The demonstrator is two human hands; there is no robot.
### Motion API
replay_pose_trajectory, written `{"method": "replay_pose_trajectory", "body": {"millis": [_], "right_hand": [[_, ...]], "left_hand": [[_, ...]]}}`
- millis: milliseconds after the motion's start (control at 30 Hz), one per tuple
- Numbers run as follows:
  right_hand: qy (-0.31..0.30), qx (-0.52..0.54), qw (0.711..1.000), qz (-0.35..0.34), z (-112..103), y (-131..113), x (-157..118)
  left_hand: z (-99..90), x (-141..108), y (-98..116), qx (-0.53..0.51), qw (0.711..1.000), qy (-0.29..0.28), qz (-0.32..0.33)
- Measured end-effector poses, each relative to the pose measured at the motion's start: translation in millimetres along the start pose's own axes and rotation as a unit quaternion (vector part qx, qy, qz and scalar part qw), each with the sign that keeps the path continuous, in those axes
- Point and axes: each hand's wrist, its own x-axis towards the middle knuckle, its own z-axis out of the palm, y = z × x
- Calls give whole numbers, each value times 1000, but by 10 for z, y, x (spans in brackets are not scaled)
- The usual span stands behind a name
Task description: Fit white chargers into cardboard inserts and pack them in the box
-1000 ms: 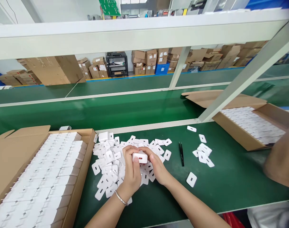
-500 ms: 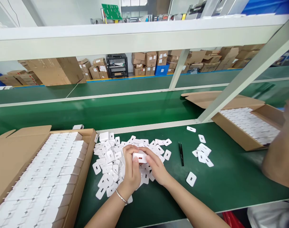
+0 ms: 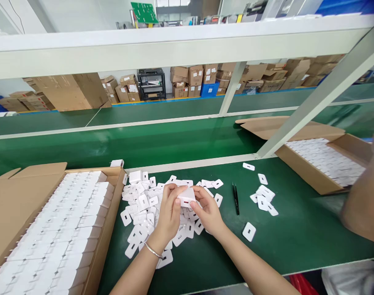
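Note:
A small white charger housing (image 3: 187, 196) with a slot in its front end is gripped between both hands above the pile. My left hand (image 3: 169, 207) is closed on its left side, the thumb near the slotted end. On the other side my right hand (image 3: 207, 209) pinches it between thumb and fingers. Beneath and around the hands lies a heap of flat white plates (image 3: 143, 201), each with a slot in it. Part of that heap is hidden by my hands. Black tweezers (image 3: 235, 198) lie on the green table right of the pile.
An open carton (image 3: 109, 209) with rows of white housings stands at the left. Another filled carton (image 3: 309, 172) is at the right, beside a co-worker's blurred arm (image 3: 363, 200). Several loose plates (image 3: 263, 200) lie right of the tweezers. A slanted metal post (image 3: 316, 92) rises behind.
Both hands have tilted the charger housing, so more of its broad top face shows. My right hand has shifted slightly right. The co-worker's arm has moved slightly.

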Motion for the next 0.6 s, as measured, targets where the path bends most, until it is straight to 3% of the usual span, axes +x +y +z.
{"method": "replay_pose_trajectory", "body": {"millis": [433,600], "right_hand": [[-40,36,998,13,-17,18,24],[-33,6,999,8,9,38,14]], "left_hand": [[25,-2,61,-3,1000,1,9],[27,10,82,0,1000,4,-3]]}}
